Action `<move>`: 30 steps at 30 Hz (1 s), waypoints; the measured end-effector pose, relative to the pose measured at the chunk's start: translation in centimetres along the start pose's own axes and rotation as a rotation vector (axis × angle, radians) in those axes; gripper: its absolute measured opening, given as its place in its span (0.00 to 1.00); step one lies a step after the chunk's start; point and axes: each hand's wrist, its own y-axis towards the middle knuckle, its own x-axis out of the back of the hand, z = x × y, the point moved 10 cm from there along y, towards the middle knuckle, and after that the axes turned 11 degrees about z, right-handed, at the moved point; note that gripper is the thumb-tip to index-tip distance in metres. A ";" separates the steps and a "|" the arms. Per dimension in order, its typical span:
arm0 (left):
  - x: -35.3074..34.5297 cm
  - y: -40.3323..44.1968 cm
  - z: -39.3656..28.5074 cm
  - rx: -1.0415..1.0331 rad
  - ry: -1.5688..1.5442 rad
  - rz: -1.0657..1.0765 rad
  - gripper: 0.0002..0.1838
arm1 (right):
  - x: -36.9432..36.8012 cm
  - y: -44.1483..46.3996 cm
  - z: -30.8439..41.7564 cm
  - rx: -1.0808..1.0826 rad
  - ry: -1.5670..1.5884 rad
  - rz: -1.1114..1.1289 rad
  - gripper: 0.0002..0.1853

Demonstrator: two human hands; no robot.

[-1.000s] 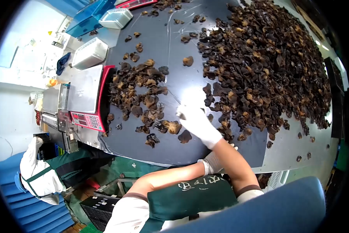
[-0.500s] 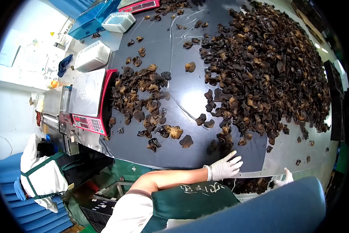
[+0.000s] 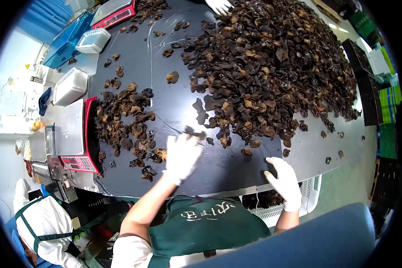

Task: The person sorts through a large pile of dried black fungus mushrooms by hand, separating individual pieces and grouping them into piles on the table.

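Note:
My left hand [image 3: 183, 156], in a white glove, reaches over the dark table sheet. Its thumb is apart from the fingers, and it looks open. A dark wood ear mushroom [image 3: 195, 132] lies at its fingertips; whether it is gripped cannot be made out. My right hand [image 3: 283, 181], also gloved, is over the table's near edge with thumb and forefinger apart and nothing between them. The large heap of wood ear mushrooms [image 3: 272, 76] lies beyond both hands. To the left, a smaller pile of wood ear mushrooms [image 3: 125, 120] spreads beside a red-framed scale [image 3: 71, 127].
White plastic trays [image 3: 70, 87] and a blue bin [image 3: 67, 42] stand at the left. Another person's gloved hand [image 3: 219, 6] touches the heap's far side. A person in white [image 3: 44, 223] is at lower left. A white basket [image 3: 310, 192] sits below the table edge.
My left hand has moved left and forward to the loose mushrooms. My right hand has come up from beside the basket to the table edge. The view has shifted; another person's hand now appears.

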 end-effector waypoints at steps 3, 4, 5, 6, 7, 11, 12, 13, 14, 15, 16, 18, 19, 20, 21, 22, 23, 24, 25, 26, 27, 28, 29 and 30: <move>2.9 -3.5 8.9 0.358 0.100 -0.095 0.14 | -0.5 1.0 0.5 0.042 -0.034 -0.054 0.21; 3.0 -5.3 10.8 0.409 0.200 -0.222 0.17 | -0.7 1.8 0.9 0.071 -0.051 -0.099 0.21; 2.3 -6.4 12.7 0.471 0.174 -0.257 0.19 | -0.7 2.7 1.2 0.102 -0.024 -0.160 0.22; 2.0 -7.0 13.9 0.534 0.147 -0.291 0.22 | -0.7 3.6 1.8 0.120 -0.036 -0.239 0.24; 2.5 -6.4 13.6 0.534 0.135 -0.305 0.23 | -1.2 4.5 2.0 0.137 -0.074 -0.338 0.26; 2.9 -0.4 8.7 0.315 -0.056 -0.307 0.21 | -6.7 8.7 5.6 0.072 -0.159 -0.114 0.35; 2.6 0.9 7.6 0.262 -0.057 -0.330 0.22 | -8.6 7.8 7.6 0.111 -0.303 -0.096 0.36; 2.3 2.5 6.9 0.227 -0.097 -0.333 0.23 | -10.6 6.6 8.9 0.257 -0.315 -0.111 0.34; 2.1 4.0 6.4 0.195 -0.138 -0.334 0.23 | -12.6 6.1 9.7 0.309 -0.251 0.037 0.32; 1.8 5.3 6.3 0.199 -0.200 -0.320 0.24 | -13.1 5.1 10.6 0.369 -0.237 0.022 0.30; 1.7 6.7 6.2 0.204 -0.261 -0.307 0.24 | -13.1 4.5 11.4 0.429 -0.222 0.006 0.28; 1.1 9.3 5.0 0.117 -0.261 -0.256 0.28 | -10.7 5.6 10.8 0.386 -0.185 -0.078 0.23; 0.4 10.3 4.2 0.111 -0.242 -0.178 0.30 | -8.1 7.2 9.8 0.305 -0.144 -0.115 0.24; -0.2 11.1 3.5 0.103 -0.221 -0.102 0.31 | -5.7 9.0 8.5 0.225 -0.103 -0.153 0.25; -1.7 11.7 3.1 0.086 -0.199 -0.012 0.33 | -3.7 10.0 6.9 0.177 -0.183 -0.338 0.27; -2.8 11.5 2.2 0.034 -0.143 0.026 0.33 | -2.4 10.5 5.4 0.125 -0.263 -0.525 0.29; -3.7 11.3 2.2 -0.002 -0.185 0.050 0.33 | -2.2 11.7 4.2 0.079 -0.285 -0.499 0.32; -4.3 10.7 2.3 -0.037 -0.225 0.075 0.33 | -2.2 12.4 3.3 0.032 -0.304 -0.473 0.34; -3.6 9.5 2.3 -0.054 -0.174 0.067 0.30 | -3.1 12.5 3.7 0.077 -0.272 -0.408 0.37; -2.4 8.2 2.3 -0.099 -0.181 0.006 0.27 | -4.3 11.9 4.4 0.111 -0.258 -0.327 0.35; -2.2 6.6 2.5 -0.161 -0.204 0.022 0.25 | -5.7 10.9 5.5 0.171 -0.290 -0.237 0.35; -2.0 5.0 2.8 -0.221 -0.227 0.039 0.23 | -7.4 9.6 6.5 0.233 -0.321 -0.146 0.34; -1.9 3.3 3.4 -0.226 -0.234 0.047 0.22 | -9.2 8.2 7.1 0.283 -0.316 -0.076 0.33; -1.7 1.6 3.8 -0.232 -0.241 0.054 0.21 | -10.9 6.6 7.6 0.333 -0.311 -0.006 0.32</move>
